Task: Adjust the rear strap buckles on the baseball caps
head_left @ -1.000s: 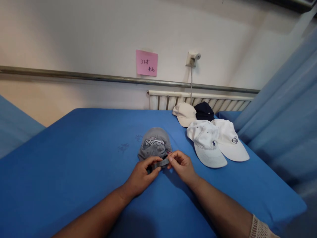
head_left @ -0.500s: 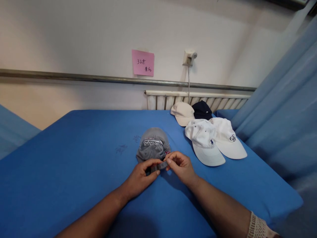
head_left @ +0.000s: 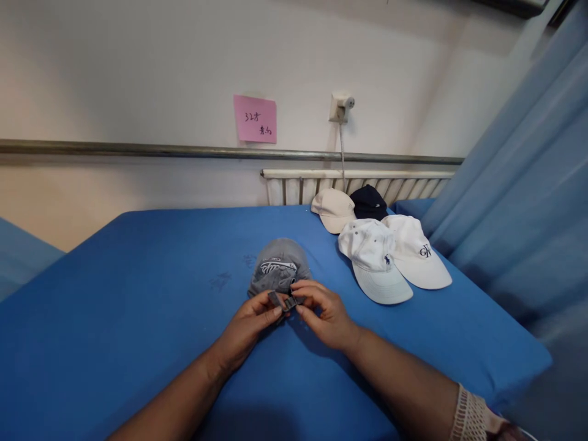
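Note:
A grey baseball cap (head_left: pixel 281 260) with white lettering lies on the blue-covered bed (head_left: pixel 151 343), its back strap towards me. My left hand (head_left: pixel 252 321) pinches one part of the cap's strap (head_left: pixel 275 299) between thumb and fingers. From the other side my right hand (head_left: pixel 325 313) is closed on the strap near what looks like a small buckle (head_left: pixel 291 302). Between the two hands the strap is bent, with an end sticking up. My fingers hide part of the buckle and the near edge of the cap.
To the right lie a beige cap (head_left: pixel 334 208), a navy cap (head_left: pixel 369 202), a pale cap with a small horse logo (head_left: pixel 374 260) and a white cap (head_left: pixel 416 251). Behind the bed are a radiator (head_left: pixel 316 190) and a metal rail (head_left: pixel 184 149). A blue curtain (head_left: pixel 509 165) hangs at right.
The strap lay fairly straight between my fingers; now it is bent, with an end raised near my left hand. My view has shifted slightly to the right.

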A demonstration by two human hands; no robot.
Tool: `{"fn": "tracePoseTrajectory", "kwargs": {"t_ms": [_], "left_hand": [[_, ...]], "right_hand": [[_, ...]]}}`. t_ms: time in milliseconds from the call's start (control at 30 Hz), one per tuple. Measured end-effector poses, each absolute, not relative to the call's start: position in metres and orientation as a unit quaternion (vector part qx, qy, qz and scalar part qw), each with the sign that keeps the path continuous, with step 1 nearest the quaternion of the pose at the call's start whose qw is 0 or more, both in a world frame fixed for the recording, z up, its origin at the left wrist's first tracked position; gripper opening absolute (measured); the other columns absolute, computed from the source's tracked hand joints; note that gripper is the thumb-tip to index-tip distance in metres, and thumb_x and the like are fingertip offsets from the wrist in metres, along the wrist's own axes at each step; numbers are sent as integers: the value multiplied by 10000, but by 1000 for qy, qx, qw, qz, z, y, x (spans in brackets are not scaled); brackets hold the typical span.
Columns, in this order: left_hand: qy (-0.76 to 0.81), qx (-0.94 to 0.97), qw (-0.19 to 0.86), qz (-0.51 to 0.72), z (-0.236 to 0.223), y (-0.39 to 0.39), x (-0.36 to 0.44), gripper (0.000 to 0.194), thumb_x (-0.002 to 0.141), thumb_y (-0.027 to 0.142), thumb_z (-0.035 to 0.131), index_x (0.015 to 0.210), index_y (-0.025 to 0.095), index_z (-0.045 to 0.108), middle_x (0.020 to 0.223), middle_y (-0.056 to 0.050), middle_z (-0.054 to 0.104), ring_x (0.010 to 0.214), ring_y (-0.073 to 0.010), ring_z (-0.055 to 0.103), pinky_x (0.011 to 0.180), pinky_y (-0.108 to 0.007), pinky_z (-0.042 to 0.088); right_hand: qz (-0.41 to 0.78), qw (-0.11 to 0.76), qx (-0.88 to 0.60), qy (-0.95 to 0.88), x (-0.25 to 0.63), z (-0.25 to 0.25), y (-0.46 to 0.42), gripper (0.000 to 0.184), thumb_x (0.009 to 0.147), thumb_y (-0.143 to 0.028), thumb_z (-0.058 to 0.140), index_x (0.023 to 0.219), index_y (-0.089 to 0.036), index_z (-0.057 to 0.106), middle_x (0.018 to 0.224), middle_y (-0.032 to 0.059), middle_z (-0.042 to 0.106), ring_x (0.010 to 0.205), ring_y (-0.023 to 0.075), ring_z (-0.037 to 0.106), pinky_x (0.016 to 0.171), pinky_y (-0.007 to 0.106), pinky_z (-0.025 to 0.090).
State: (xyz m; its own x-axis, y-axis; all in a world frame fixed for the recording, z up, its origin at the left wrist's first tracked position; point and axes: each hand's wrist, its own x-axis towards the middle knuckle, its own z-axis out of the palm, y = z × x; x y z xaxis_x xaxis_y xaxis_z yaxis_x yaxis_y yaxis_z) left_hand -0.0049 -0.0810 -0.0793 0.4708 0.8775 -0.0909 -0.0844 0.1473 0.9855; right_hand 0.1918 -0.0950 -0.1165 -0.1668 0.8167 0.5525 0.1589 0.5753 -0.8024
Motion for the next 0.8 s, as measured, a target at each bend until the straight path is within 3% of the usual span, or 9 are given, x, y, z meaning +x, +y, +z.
{"fn": "tracePoseTrajectory", "kwargs": {"t_ms": [100,200,367,467,800], "left_hand": [[355,559,658,359,-81,-80,-7,205,790,360,736,830,173,664,902,-47,645,872,-183,551,827,-297,429],[349,584,643,353,-82,-79,-9,172,808,342,722,838,181,672,922,-42,654,913,-190,561,865,-304,425],[354,594,632,349,-83,-78,-11,194,792,356,744,859,179,697,948,-52,666,935,-203,577,887,-314,435],[356,573,645,358,-86,-77,-11,209,786,359,754,880,179,706,967,-55,676,938,-202,585,883,-310,440],[383,569,636,354,-90,-77,-8,220,757,358,780,860,172,724,842,-21,680,813,-157,578,794,-270,446]], "right_hand": [[268,523,-340,-734,193,-112,-97,393,864,-114,588,1228,-260,608,1319,95,608,1170,218,605,890,363,558],[279,487,-324,-762,194,-110,-96,414,872,-112,574,1259,-257,585,1297,90,621,1198,217,590,970,398,518],[330,461,-338,-751,197,-115,-91,281,874,-178,615,1148,-240,606,1134,58,660,930,168,650,773,301,548],[347,465,-346,-738,200,-116,-89,199,858,-218,657,1052,-226,611,1075,41,663,740,120,606,686,259,514],[304,473,-320,-763,200,-115,-89,130,868,-232,664,984,-229,607,960,26,665,737,132,576,681,261,474]]}}
